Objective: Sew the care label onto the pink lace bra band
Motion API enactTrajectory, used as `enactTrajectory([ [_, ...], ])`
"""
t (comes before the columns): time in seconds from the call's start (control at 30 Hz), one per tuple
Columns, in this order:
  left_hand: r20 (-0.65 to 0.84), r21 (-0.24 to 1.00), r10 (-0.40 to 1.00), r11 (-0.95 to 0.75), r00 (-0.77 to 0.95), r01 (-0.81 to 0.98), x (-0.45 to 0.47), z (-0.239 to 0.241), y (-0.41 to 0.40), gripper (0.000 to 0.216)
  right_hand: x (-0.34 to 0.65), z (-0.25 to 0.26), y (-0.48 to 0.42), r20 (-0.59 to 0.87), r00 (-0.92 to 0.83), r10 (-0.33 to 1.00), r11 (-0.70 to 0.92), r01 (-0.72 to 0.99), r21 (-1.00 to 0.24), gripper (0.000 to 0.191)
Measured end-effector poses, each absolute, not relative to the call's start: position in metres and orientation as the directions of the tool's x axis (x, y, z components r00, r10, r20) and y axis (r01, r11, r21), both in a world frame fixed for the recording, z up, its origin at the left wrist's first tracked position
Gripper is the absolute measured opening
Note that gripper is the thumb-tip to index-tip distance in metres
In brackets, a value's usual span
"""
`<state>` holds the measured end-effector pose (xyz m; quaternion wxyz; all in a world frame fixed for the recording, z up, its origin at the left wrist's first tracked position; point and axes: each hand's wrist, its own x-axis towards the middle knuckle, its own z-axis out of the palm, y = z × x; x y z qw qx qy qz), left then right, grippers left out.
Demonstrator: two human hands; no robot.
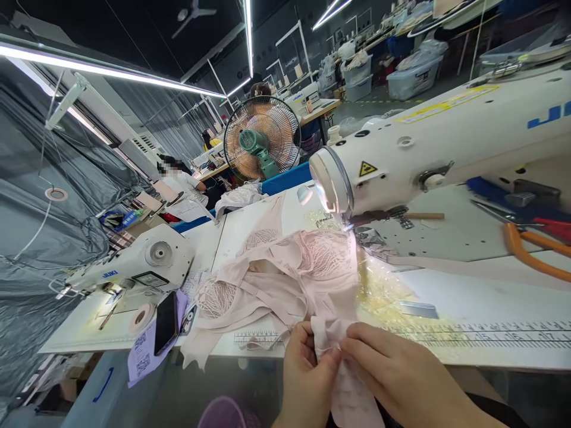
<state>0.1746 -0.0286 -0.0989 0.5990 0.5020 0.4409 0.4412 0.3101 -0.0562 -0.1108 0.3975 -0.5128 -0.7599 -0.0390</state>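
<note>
A pale pink lace garment [285, 267] lies spread on the white sewing table [468, 303], its near edge hanging over the front. My left hand [306, 374] pinches that edge from the left, fingers closed on the fabric. My right hand [392, 371] grips the same piece of fabric from the right, thumb and fingers pressed together on it. Both hands sit below the table's front edge, just under the printed ruler strip [491, 333]. The white sewing machine head [401, 160] with its lit lamp stands above and behind the garment.
Orange-handled scissors [530, 238] lie at the right by the machine. A second sewing machine [134, 261], a black phone [166, 322] and a tape roll [141, 317] sit on the left table. A fan [261, 139] and a seated person [182, 178] are behind.
</note>
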Motion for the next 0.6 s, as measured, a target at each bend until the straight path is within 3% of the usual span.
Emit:
enactTrajectory([
  [0.1,-0.102,0.985,0.969,0.130,0.225,-0.112,0.173,-0.098,-0.028,0.029,0.313,-0.112,-0.054,0.692,-0.116,0.713,0.473,0.808,-0.351,0.025],
  [0.33,-0.140,0.970,0.959,0.183,0.245,-0.162,0.169,-0.103,-0.025,0.032,0.335,-0.102,-0.059,0.517,0.022,0.856,0.383,0.645,-0.661,0.018],
  [0.5,-0.142,0.966,0.942,0.199,0.304,-0.164,0.169,-0.096,-0.023,0.026,0.333,-0.086,-0.063,0.344,-0.191,0.919,0.393,0.408,-0.824,0.020],
  [0.6,-0.151,0.962,0.933,0.214,0.326,-0.168,0.169,-0.090,-0.022,0.026,0.331,-0.087,-0.059,0.285,-0.326,0.902,0.414,0.461,-0.785,0.020],
])
